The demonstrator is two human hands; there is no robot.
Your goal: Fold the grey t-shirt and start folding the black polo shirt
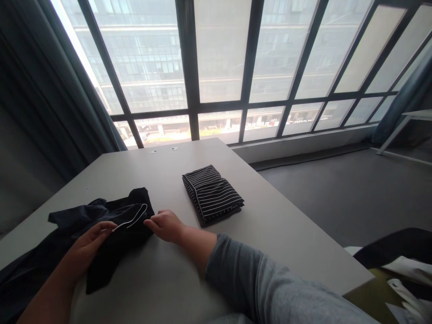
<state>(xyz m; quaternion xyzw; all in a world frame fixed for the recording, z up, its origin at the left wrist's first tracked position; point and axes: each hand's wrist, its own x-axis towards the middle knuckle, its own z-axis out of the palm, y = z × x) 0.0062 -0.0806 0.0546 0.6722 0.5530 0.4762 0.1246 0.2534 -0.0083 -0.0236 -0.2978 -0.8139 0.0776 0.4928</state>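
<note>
A dark garment (pixel 118 249) with a white drawstring (pixel 137 215) lies rumpled on the left part of the white table. My left hand (pixel 88 246) pinches it near one end of the white drawstring. At the garment's right edge, the fingers of my right hand (pixel 166 225) are closed on the dark cloth. What kind of garment it is cannot be made out. To the right of my right hand, apart from it, sits a folded black cloth with white stripes (pixel 212 191).
The white table (pixel 276 234) ends at a slanting right edge. Tall windows (pixel 222 54) stand beyond it, and a dark curtain (pixel 50 90) hangs at the left. Assorted items, including a white object (pixel 405 290), are at the lower right. Another table (pixel 418 114) stands far right.
</note>
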